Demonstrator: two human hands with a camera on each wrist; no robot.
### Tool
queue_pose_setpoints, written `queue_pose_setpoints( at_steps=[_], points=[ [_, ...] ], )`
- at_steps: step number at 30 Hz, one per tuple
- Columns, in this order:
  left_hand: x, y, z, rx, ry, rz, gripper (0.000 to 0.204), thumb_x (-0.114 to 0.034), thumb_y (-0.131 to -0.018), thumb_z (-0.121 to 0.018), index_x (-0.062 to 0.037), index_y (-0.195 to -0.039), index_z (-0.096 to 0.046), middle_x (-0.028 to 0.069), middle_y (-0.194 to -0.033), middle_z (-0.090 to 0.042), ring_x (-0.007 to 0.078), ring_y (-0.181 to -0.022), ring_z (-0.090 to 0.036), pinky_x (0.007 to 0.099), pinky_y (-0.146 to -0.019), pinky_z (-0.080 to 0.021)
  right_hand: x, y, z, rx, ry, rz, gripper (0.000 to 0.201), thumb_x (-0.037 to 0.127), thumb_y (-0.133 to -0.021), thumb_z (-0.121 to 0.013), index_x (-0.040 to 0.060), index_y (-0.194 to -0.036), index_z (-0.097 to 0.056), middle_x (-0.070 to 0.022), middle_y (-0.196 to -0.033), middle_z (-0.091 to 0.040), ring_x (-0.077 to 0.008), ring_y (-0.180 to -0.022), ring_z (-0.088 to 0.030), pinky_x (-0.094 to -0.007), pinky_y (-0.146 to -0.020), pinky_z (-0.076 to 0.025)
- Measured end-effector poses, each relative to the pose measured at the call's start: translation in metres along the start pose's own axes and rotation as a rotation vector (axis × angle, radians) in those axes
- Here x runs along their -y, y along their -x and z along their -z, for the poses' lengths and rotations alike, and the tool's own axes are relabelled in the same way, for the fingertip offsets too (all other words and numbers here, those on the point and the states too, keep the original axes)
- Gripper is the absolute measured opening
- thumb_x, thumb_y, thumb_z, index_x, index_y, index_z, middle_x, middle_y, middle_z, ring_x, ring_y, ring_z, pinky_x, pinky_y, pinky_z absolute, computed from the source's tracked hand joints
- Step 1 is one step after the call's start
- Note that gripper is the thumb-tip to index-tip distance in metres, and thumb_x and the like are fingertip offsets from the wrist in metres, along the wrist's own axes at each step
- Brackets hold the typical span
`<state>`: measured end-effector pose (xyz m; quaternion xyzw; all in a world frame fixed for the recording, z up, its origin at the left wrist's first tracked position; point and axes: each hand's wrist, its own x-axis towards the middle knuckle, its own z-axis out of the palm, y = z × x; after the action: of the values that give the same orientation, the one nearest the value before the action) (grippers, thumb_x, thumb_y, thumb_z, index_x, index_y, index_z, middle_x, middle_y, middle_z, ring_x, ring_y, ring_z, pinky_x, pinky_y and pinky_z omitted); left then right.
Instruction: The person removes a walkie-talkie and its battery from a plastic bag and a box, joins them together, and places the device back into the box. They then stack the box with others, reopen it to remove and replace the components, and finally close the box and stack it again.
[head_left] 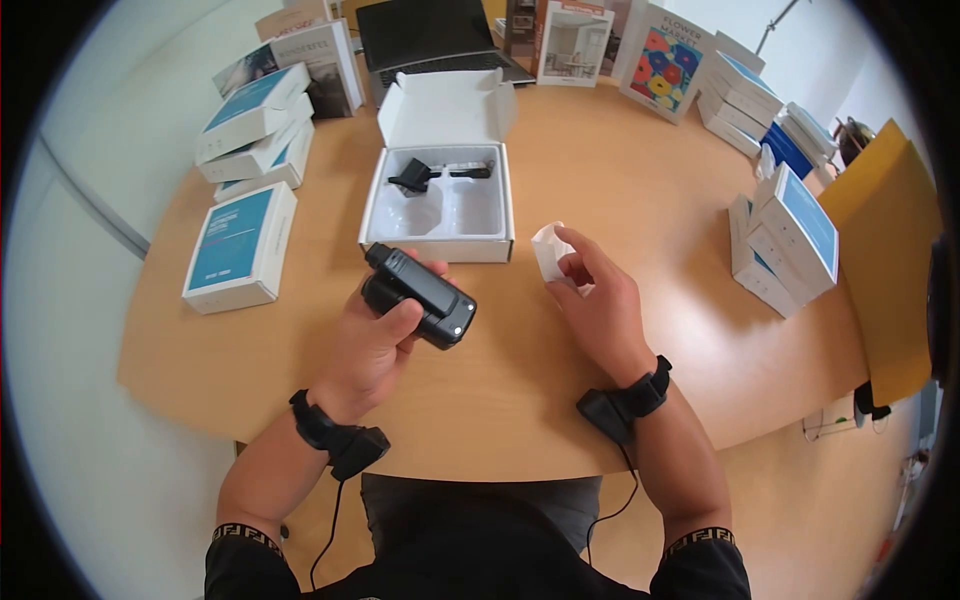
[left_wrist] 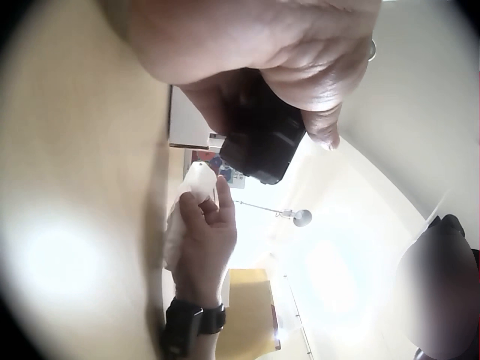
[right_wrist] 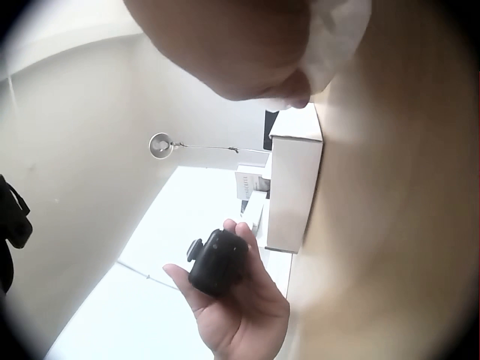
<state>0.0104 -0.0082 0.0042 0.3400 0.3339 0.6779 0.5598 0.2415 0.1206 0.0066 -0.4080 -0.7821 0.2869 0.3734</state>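
Note:
The left hand (head_left: 372,345) grips a black device (head_left: 425,292), thumb across its near side, above the table. In the left wrist view the device (left_wrist: 264,142) shows dark beneath the fingers. The right hand (head_left: 603,312) pinches a crumpled white piece, perhaps a thin bag or tissue (head_left: 549,252), between thumb and fingers, right of an open white box (head_left: 437,249). Inside that box, a black adapter (head_left: 413,177) and a short cable (head_left: 472,172) lie at the back of a moulded tray; its two front hollows hold nothing. The right wrist view shows the white piece (right_wrist: 339,37) close up.
A single white-and-blue box (head_left: 236,248) and a stack of similar boxes (head_left: 252,115) stand at the left. More boxes (head_left: 790,235) are at the right. A laptop (head_left: 425,40) and upright books (head_left: 573,43) line the back; a yellow chair (head_left: 880,240) stands beyond the right edge.

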Motion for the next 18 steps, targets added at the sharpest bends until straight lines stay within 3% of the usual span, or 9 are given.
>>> queue_pose_setpoints(
  at_steps=[7, 11, 18],
  points=[
    [-0.02, -0.021, -0.026, -0.028, 0.025, -0.079, 0.055, -0.029, -0.095, -0.073, -0.0115, -0.14, -0.045, 0.0076, -0.138, -0.057, 0.0242, -0.124, -0.059, 0.04, -0.104, -0.05, 0.012, 0.014, -0.004, 0.051, -0.107, 0.346, 0.064, -0.009, -0.078, -0.074, 0.0118, -0.137, -0.06, -0.005, -0.089, -0.066, -0.0204, -0.079, -0.066, -0.0318, -0.075, -0.057],
    [-0.018, -0.028, -0.049, -0.077, -0.056, -0.129, 0.056, -0.031, -0.095, -0.072, -0.01, -0.14, -0.046, 0.0057, -0.139, -0.057, 0.0193, -0.119, -0.061, 0.0401, -0.102, -0.051, 0.019, 0.018, -0.007, 0.052, -0.132, 0.404, 0.067, -0.01, -0.077, -0.074, 0.0126, -0.138, -0.059, -0.004, -0.088, -0.066, -0.0205, -0.079, -0.065, -0.0326, -0.074, -0.057],
    [-0.006, -0.03, -0.061, -0.129, -0.027, -0.01, 0.057, -0.035, -0.095, -0.071, -0.0113, -0.141, -0.047, 0.0018, -0.139, -0.056, 0.0181, -0.119, -0.061, 0.0409, -0.101, -0.052, 0.02, 0.02, -0.01, 0.011, -0.181, 0.45, 0.073, -0.011, -0.075, -0.072, 0.0128, -0.142, -0.055, -0.0033, -0.084, -0.065, -0.0207, -0.078, -0.066, -0.0334, -0.072, -0.056]
  ],
)
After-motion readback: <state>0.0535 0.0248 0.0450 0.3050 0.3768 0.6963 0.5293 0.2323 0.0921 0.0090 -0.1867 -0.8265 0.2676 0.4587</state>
